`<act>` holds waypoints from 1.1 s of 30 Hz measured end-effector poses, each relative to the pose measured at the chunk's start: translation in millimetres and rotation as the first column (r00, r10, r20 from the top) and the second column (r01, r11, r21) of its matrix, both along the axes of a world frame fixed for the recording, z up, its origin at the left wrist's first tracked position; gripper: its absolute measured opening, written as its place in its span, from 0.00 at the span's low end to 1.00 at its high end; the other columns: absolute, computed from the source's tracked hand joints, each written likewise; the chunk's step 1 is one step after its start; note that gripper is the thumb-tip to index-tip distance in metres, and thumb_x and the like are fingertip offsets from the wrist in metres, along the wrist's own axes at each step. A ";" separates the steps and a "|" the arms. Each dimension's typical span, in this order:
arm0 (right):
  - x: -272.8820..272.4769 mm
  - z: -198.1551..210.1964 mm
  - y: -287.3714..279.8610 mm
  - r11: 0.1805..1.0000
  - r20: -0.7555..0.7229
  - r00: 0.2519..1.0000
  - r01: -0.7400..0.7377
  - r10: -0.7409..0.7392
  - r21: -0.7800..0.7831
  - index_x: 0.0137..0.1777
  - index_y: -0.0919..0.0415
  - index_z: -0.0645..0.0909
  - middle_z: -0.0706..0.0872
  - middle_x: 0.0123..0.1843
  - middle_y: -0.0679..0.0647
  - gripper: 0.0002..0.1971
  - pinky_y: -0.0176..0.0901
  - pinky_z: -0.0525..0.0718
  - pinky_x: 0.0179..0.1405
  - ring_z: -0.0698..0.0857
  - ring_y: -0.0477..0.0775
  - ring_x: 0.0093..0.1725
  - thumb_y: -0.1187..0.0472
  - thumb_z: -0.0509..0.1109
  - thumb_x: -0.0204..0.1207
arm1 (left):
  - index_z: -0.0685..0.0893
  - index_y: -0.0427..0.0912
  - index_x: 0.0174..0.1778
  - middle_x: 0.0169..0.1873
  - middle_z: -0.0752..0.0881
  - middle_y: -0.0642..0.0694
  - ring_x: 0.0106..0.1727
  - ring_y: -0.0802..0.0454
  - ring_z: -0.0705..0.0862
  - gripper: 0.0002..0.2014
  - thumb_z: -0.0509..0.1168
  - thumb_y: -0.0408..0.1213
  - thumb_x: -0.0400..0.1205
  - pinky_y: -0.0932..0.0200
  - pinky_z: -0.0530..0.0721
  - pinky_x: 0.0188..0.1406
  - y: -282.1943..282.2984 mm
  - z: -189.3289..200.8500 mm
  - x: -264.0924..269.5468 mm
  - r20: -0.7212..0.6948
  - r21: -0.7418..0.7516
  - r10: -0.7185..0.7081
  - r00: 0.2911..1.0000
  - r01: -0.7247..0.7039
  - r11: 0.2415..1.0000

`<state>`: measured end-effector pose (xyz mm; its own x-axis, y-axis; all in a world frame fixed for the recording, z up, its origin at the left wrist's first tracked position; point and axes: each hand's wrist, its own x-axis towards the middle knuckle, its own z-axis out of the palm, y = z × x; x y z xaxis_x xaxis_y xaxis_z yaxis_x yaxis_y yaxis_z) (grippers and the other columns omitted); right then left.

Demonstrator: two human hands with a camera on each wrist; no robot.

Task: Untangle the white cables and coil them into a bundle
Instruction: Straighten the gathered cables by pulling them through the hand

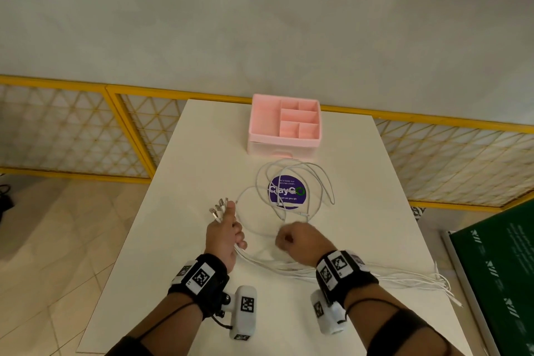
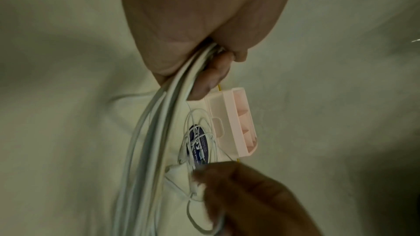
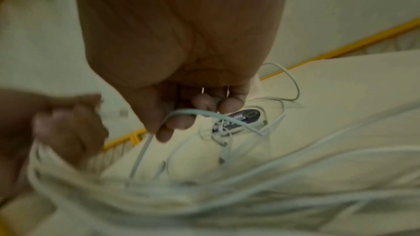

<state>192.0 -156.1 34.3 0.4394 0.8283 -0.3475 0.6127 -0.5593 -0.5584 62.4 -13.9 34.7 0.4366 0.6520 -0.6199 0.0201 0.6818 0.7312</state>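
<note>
— I'm reading "ClayGo" in large letters on the round purple sticker point(image 1: 287, 191) that's lying on the white table point(image 1: 361, 182); are you getting more?
— I'm making out "clean as you go" beneath it; the small line above is blurring, and I'm seeing only square coded markers on the wristbands point(image 1: 200, 277).
</note>
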 end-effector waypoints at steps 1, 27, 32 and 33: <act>2.8 7.4 2.0 0.989 -0.038 0.995 0.093 -0.090 0.116 0.44 0.55 0.86 0.88 0.41 0.50 0.06 0.45 0.83 0.47 0.85 0.53 0.43 0.58 0.68 0.78 | 0.70 0.46 0.33 0.19 0.64 0.52 0.17 0.57 0.61 0.21 0.67 0.55 0.84 0.64 0.61 0.16 0.5 1.2 1.6 -0.001 -0.010 0.006 1.000 -0.006 1.000; -17.7 13.8 -26.3 0.994 -0.361 0.928 -0.062 0.092 0.094 0.43 0.55 0.89 0.78 0.24 0.40 0.02 0.32 0.74 0.34 0.74 0.39 0.28 0.60 0.76 0.75 | 0.82 0.38 0.45 0.19 0.72 0.53 0.14 0.60 0.67 0.18 0.62 0.50 0.88 0.68 0.65 0.12 26.1 -0.7 22.1 0.148 -0.182 0.070 0.987 -0.042 0.982; 1.8 6.5 -41.0 0.962 -0.422 0.892 0.238 -0.164 0.130 0.32 0.52 0.83 0.78 0.26 0.41 0.14 0.33 0.73 0.37 0.74 0.39 0.28 0.50 0.74 0.78 | 0.74 0.44 0.35 0.18 0.66 0.53 0.14 0.59 0.63 0.19 0.65 0.52 0.86 0.68 0.60 0.12 21.9 2.8 22.0 0.131 -0.137 0.081 0.988 -0.063 0.989; 6.6 5.1 -42.6 0.920 -0.403 0.875 0.356 -0.267 0.163 0.32 0.53 0.83 0.78 0.23 0.39 0.16 0.34 0.72 0.37 0.74 0.37 0.26 0.49 0.71 0.81 | 0.73 0.44 0.34 0.18 0.66 0.53 0.14 0.59 0.62 0.19 0.65 0.52 0.86 0.67 0.59 0.12 20.9 4.4 22.3 0.140 -0.133 0.079 0.987 -0.061 0.989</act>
<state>198.6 -198.7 39.4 0.5657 0.7443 -0.3551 0.1544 -0.5186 -0.8410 84.8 6.9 39.0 0.4838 0.6031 -0.6342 -0.1302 0.7662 0.6293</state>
